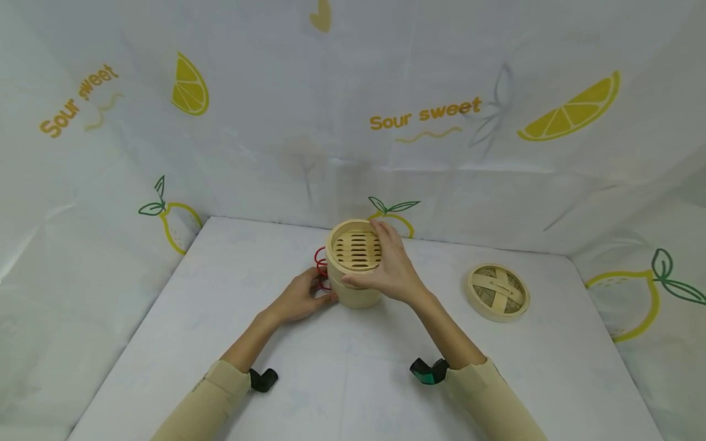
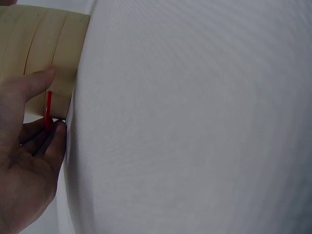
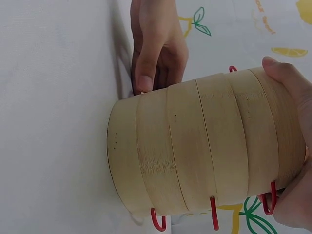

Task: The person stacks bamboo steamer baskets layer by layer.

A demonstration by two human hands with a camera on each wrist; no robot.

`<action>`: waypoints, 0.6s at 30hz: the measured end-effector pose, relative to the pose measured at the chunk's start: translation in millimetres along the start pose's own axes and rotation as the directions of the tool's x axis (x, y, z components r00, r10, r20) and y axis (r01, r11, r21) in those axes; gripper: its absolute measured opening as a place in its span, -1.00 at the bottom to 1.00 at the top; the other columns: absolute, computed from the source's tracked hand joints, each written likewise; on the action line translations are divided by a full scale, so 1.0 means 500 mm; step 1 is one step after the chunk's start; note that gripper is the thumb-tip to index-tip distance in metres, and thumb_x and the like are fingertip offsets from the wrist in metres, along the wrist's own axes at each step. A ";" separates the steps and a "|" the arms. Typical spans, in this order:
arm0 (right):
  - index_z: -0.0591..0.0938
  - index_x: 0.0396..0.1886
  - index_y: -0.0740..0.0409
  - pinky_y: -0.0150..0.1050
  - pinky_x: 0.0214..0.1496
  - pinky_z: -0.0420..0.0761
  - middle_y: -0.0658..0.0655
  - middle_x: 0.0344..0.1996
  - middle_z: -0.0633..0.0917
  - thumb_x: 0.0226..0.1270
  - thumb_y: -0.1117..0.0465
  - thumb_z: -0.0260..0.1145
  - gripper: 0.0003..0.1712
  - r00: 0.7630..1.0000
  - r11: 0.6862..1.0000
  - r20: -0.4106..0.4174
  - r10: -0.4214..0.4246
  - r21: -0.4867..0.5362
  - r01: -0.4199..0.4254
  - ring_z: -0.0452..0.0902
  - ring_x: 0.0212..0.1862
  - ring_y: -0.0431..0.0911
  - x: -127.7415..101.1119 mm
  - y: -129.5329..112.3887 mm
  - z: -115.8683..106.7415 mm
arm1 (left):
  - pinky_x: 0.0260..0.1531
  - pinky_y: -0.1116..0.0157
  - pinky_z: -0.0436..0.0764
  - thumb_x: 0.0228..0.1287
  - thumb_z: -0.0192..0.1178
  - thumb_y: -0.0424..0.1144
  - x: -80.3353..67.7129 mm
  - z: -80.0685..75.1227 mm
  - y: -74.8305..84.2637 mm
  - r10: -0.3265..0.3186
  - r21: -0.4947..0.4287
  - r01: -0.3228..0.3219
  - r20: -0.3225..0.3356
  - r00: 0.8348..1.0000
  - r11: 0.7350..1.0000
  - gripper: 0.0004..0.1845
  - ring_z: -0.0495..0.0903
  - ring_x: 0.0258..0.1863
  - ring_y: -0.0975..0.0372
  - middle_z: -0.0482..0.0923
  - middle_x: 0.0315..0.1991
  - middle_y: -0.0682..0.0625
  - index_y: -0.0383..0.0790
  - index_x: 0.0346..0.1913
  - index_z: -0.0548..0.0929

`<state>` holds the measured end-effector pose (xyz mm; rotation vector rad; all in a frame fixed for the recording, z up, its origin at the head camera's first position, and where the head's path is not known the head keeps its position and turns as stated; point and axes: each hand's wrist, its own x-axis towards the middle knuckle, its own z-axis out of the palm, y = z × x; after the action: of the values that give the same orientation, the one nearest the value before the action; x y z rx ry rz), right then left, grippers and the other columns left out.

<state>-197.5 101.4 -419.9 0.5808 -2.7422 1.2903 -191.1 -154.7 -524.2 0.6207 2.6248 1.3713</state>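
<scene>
A stack of three round bamboo steamer baskets stands on the white table, its slatted top tier uncovered. Red wire handles stick out from its sides, one per tier. My right hand grips the top tier, thumb at the near side and fingers over the far rim. Low on the left side of the stack, my left hand holds the bottom tier. In the left wrist view its thumb lies along the bamboo wall, and its fingers curl behind a red handle.
A bamboo steamer lid with a crossed band lies on the table to the right. Behind the table hangs a white sheet printed with lemons. Dark wrist devices show near both cuffs.
</scene>
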 end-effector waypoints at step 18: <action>0.15 0.76 0.09 0.38 0.70 0.39 0.20 0.71 0.23 -0.18 -0.22 0.84 0.57 1.000 0.999 -0.009 0.004 -0.035 -0.005 0.20 0.71 0.21 0.001 -0.001 -0.001 | 0.51 0.03 0.64 0.40 0.50 -0.20 0.000 -0.002 0.001 0.002 -0.017 -0.002 0.004 1.000 1.000 -0.29 0.62 0.44 -0.06 0.61 0.38 -0.27 -0.41 0.47 0.47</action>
<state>-198.0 101.2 -419.0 0.5651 -2.7546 1.2397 -191.1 -155.2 -523.1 0.6236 2.6073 1.3893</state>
